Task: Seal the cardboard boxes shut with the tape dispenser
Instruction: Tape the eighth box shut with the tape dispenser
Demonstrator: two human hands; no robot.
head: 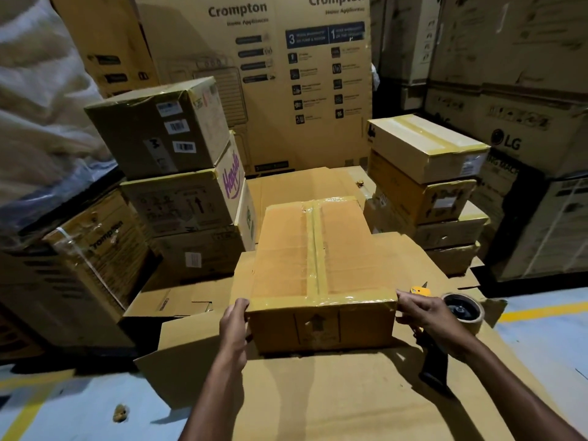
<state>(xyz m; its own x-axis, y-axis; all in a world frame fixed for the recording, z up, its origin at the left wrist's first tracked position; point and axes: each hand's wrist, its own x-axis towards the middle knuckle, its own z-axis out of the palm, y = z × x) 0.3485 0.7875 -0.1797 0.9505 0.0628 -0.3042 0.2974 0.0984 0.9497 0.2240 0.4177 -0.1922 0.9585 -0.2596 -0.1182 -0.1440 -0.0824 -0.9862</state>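
Note:
A brown cardboard box lies on flattened cardboard in front of me. Its flaps are closed, with tape running along the centre seam and across the near top edge. My left hand grips the box's near left corner, thumb on the top edge and fingers on the side. My right hand holds the near right corner in the same way. The tape dispenser lies on the cardboard just right of the box, partly under my right hand. Its tape roll, a yellow part and a black handle are showing.
Flattened cardboard sheets cover the floor under the box. Taped boxes are stacked on the left and on the right. Large appliance cartons wall off the back. Blue floor with yellow lines shows at both sides.

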